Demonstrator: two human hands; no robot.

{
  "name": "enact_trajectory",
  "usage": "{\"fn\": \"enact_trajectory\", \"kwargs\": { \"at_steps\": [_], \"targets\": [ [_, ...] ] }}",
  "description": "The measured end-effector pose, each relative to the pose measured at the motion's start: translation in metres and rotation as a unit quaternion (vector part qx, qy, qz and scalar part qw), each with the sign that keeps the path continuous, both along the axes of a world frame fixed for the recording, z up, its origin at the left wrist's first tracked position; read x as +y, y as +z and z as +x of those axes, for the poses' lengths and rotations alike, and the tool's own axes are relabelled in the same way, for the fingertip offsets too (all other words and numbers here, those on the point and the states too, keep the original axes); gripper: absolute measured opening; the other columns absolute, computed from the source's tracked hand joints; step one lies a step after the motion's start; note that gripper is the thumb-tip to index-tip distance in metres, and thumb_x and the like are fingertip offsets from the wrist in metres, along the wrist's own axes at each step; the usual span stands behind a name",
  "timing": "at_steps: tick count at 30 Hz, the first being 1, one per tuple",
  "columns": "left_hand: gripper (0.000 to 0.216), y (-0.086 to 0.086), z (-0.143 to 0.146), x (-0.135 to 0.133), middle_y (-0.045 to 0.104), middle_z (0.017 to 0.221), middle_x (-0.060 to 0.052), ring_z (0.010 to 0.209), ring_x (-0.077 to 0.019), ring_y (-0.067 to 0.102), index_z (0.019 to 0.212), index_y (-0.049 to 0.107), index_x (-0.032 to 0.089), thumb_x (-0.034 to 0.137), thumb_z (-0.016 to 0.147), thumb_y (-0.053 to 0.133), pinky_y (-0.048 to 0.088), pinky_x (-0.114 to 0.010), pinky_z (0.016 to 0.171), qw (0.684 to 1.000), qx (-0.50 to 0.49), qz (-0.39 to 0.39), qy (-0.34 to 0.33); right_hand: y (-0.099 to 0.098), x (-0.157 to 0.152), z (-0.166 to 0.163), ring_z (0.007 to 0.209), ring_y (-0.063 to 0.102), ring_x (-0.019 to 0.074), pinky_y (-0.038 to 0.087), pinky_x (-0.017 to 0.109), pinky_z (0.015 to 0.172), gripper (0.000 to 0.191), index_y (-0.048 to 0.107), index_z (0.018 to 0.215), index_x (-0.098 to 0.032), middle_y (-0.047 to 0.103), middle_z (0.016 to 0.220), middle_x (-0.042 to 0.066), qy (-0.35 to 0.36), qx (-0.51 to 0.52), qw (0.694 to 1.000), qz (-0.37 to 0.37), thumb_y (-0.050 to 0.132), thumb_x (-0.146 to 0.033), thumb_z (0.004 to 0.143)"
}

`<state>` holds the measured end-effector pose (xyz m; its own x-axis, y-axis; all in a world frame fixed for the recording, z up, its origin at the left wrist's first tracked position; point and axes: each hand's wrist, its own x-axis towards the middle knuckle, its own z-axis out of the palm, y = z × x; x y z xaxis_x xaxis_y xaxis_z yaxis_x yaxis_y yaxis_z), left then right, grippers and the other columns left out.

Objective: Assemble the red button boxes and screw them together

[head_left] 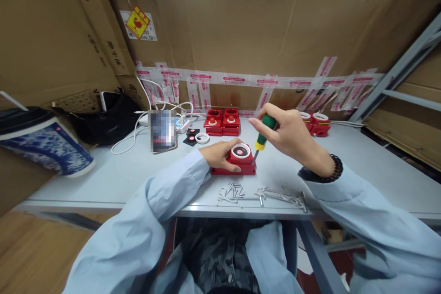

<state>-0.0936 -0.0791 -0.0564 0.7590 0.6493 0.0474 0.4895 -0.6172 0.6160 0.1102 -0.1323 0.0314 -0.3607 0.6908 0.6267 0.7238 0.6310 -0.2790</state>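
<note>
My left hand (222, 155) is wrapped around the left side of a red box-shaped housing (234, 171), pressing it to the table. On the housing's top sits a white ring (240, 150) around a dark disc with a red and white mark. My right hand (282, 128) grips a screwdriver (264, 131) by its green and yellow handle. The tilted shaft reaches down to the housing's right side; whether a screw is under its tip cannot be seen. Loose screws (235, 190) and small metal parts (282, 195) lie in front, near the table edge.
Behind stand two red housings (222, 124), with more red parts with white rings (321, 124) at the right. A loose white ring (202, 138), black squares (191, 138), a phone (164, 149) and white cables lie left of centre. A large cup (48, 147) and black bag (103, 119) stand far left.
</note>
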Motion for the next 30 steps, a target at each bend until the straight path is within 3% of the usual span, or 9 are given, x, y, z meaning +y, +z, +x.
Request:
{"fn": "enact_trajectory", "kwargs": {
  "at_steps": [5, 7, 11, 13, 17, 19, 22, 25, 30],
  "targets": [
    [0.068, 0.001, 0.000, 0.000, 0.066, 0.108, -0.006, 0.098, -0.0235, 0.063, 0.123, 0.042, 0.023, 0.041, 0.065, 0.075, 0.047, -0.033, 0.087, 1.000, 0.003, -0.005, -0.001, 0.012, -0.001, 0.012, 0.065, 0.056, 0.0128, 0.040, 0.025, 0.060, 0.030, 0.052, 0.113, -0.021, 0.066, 0.083, 0.001, 0.095, -0.045, 0.990, -0.099, 0.055, -0.029, 0.084],
    [0.070, 0.002, 0.000, -0.001, 0.066, 0.110, -0.006, 0.099, -0.0240, 0.063, 0.124, 0.041, 0.022, 0.040, 0.066, 0.075, 0.046, -0.034, 0.089, 1.000, 0.007, -0.005, 0.000, 0.014, -0.001, 0.015, 0.068, 0.057, 0.0133, 0.041, 0.025, 0.060, 0.027, 0.054, 0.108, -0.021, 0.066, 0.085, 0.002, 0.128, -0.045, 0.983, -0.121, 0.057, -0.029, 0.083],
    [0.070, 0.000, -0.001, 0.000, 0.065, 0.113, -0.007, 0.101, -0.0244, 0.063, 0.125, 0.041, 0.022, 0.041, 0.066, 0.074, 0.046, -0.035, 0.091, 1.000, 0.004, 0.004, -0.004, 0.009, -0.001, 0.010, 0.052, 0.043, 0.0112, 0.030, 0.026, 0.051, 0.023, 0.052, 0.070, -0.019, 0.051, 0.057, -0.003, -0.026, -0.029, 0.998, -0.040, 0.062, -0.037, 0.079],
    [0.070, -0.001, -0.001, 0.001, 0.065, 0.113, -0.007, 0.101, -0.0243, 0.063, 0.124, 0.041, 0.022, 0.042, 0.066, 0.074, 0.046, -0.034, 0.090, 1.000, 0.001, 0.005, -0.007, 0.007, -0.002, 0.006, 0.050, 0.040, 0.0111, 0.029, 0.026, 0.052, 0.022, 0.053, 0.074, -0.019, 0.048, 0.055, -0.004, -0.074, -0.032, 0.997, -0.016, 0.061, -0.038, 0.080],
    [0.069, -0.001, -0.002, 0.001, 0.065, 0.111, -0.006, 0.100, -0.0237, 0.063, 0.124, 0.041, 0.022, 0.041, 0.066, 0.074, 0.046, -0.034, 0.090, 1.000, -0.001, 0.004, -0.009, 0.007, -0.003, 0.007, 0.059, 0.049, 0.0119, 0.036, 0.025, 0.057, 0.026, 0.050, 0.110, -0.020, 0.061, 0.078, 0.000, 0.071, -0.035, 0.993, -0.089, 0.053, -0.031, 0.086],
    [0.068, -0.001, -0.001, 0.001, 0.065, 0.110, -0.006, 0.100, -0.0237, 0.063, 0.123, 0.041, 0.022, 0.041, 0.066, 0.074, 0.046, -0.034, 0.090, 1.000, 0.000, 0.005, -0.010, 0.006, -0.001, 0.007, 0.060, 0.050, 0.0115, 0.036, 0.024, 0.056, 0.020, 0.053, 0.103, -0.020, 0.061, 0.076, -0.001, 0.112, -0.019, 0.988, -0.104, 0.053, -0.030, 0.086],
    [0.066, 0.000, -0.001, 0.000, 0.065, 0.111, -0.007, 0.100, -0.0242, 0.062, 0.121, 0.042, 0.022, 0.041, 0.066, 0.074, 0.046, -0.034, 0.089, 1.000, 0.002, 0.004, -0.008, 0.003, 0.003, 0.003, 0.053, 0.043, 0.0109, 0.031, 0.025, 0.053, 0.016, 0.054, 0.078, -0.019, 0.051, 0.059, -0.003, 0.008, -0.003, 0.999, -0.036, 0.057, -0.035, 0.082],
    [0.065, 0.000, -0.001, 0.000, 0.065, 0.109, -0.006, 0.099, -0.0237, 0.063, 0.120, 0.043, 0.022, 0.040, 0.066, 0.074, 0.047, -0.033, 0.088, 1.000, -0.003, 0.003, -0.006, 0.002, 0.001, 0.001, 0.051, 0.043, 0.0123, 0.032, 0.026, 0.054, 0.019, 0.057, 0.086, -0.019, 0.051, 0.057, -0.003, -0.063, -0.028, 0.998, -0.002, 0.056, -0.037, 0.083],
    [0.065, -0.002, -0.001, 0.001, 0.066, 0.107, -0.005, 0.096, -0.0231, 0.064, 0.120, 0.044, 0.022, 0.039, 0.065, 0.075, 0.047, -0.033, 0.086, 1.000, -0.014, -0.001, -0.008, 0.005, -0.003, 0.002, 0.067, 0.054, 0.0130, 0.040, 0.024, 0.060, 0.027, 0.053, 0.112, -0.021, 0.063, 0.084, 0.001, 0.133, -0.014, 0.986, -0.097, 0.051, -0.026, 0.085]
  ]
}}
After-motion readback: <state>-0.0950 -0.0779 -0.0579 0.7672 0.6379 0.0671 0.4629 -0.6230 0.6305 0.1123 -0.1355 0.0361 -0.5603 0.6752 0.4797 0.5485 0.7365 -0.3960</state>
